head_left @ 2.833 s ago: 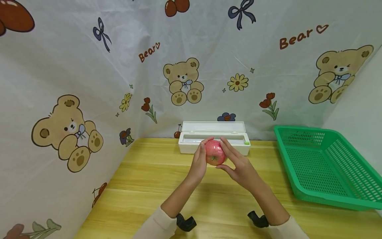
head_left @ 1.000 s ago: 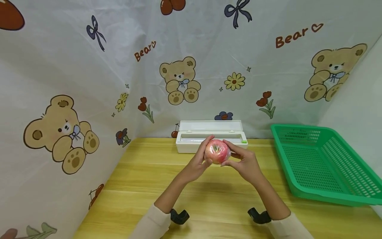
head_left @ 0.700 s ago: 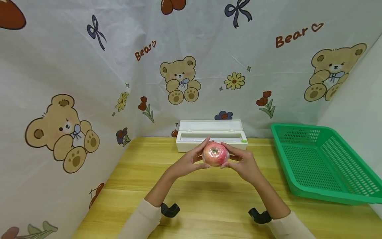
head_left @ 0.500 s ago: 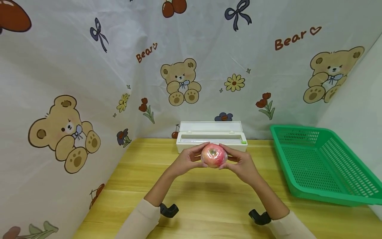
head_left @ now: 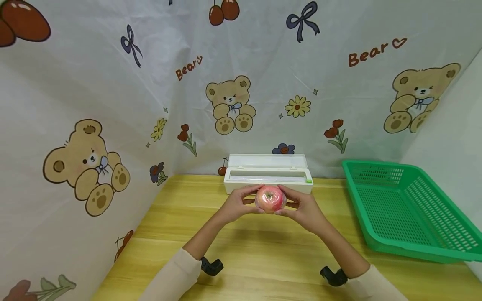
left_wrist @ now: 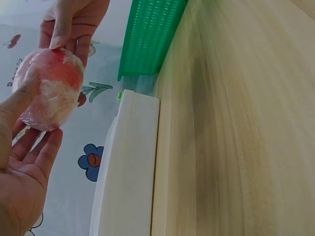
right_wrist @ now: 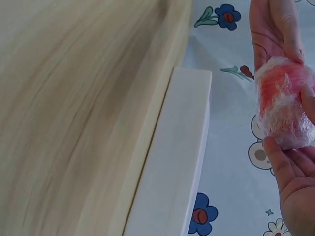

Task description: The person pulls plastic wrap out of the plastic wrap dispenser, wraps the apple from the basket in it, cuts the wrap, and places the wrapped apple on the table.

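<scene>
A red apple (head_left: 270,199) wrapped in clear plastic film is held up above the table, its stem end facing the head camera. My left hand (head_left: 236,205) grips it from the left, fingers above and thumb below. From the right, my right hand (head_left: 304,209) holds it the same way. Bunched, wrinkled film covers the apple's underside in the left wrist view, where the apple (left_wrist: 51,88) sits between both hands. The right wrist view shows the same wrinkled film on the apple (right_wrist: 283,105).
Behind the hands stands a white cling film box (head_left: 268,184) with its lid raised and a green tab at its right end. A green plastic basket (head_left: 370,234) is on the right of the wooden table (head_left: 260,263). A bear-printed sheet (head_left: 263,54) hangs behind.
The apple has been turned in the hands, and its stem has come round from low to the top. The left hand has shifted from flat against it to gripping its side.
</scene>
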